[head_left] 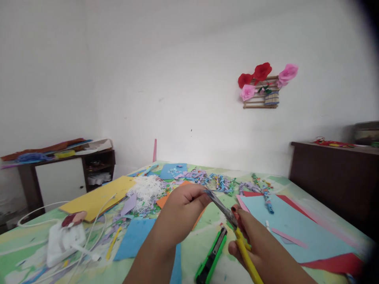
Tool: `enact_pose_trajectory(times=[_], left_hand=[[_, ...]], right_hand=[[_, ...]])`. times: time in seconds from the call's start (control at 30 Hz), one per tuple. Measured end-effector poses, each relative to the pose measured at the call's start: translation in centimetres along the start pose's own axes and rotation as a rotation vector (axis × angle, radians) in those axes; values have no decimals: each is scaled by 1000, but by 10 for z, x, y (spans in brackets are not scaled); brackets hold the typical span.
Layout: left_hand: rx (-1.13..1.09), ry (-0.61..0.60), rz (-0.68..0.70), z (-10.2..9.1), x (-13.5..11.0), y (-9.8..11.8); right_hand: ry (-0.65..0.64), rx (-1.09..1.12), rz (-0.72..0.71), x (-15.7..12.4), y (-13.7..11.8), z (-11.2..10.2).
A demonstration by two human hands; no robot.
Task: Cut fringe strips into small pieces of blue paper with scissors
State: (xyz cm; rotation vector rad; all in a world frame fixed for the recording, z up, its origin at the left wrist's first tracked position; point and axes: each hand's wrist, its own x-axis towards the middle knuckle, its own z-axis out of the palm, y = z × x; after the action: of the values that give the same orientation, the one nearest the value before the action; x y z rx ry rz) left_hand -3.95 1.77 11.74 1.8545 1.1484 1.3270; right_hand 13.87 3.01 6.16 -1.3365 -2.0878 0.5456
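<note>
Gripping yellow scissors (226,213), green cutter (211,256) beside.

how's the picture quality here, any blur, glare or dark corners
Head view: soft even light, no glare or hard shadows; dark vignette along the right edge and top right corner; right hand and its yellow-handled metal scissors slightly smeared; pale green table looks stretched by the wide lens.

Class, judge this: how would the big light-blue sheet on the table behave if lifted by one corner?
The light-blue sheet looks thin and lies flat, so it would probably droop and feel light. The pink strip resting on it would likely slide off. Pushed, it might glide over the table.
</note>
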Motion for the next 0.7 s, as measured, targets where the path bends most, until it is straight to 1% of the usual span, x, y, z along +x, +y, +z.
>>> enact_pose_trajectory(times=[0.13,0.2,0.37,0.53,0.6,0.7], left_hand=[[20,85,-11,4,0,-2],[33,101,-15,6,1,-3],[47,51,-28,10,0,-3],[96,30,-55,8,0,-2],[103,16,-58,8,1,-1],[78,-32,-63,9,5,-1]], right_hand=[[33,-43,-4,1,2,-1],[47,-62,-10,1,4,-1],[44,-45,-43,1,4,0],[-17,3,-49,1,3,1],[-29,-23,-55,2,6,1],[-11,-74,-68,4,14,-1]])
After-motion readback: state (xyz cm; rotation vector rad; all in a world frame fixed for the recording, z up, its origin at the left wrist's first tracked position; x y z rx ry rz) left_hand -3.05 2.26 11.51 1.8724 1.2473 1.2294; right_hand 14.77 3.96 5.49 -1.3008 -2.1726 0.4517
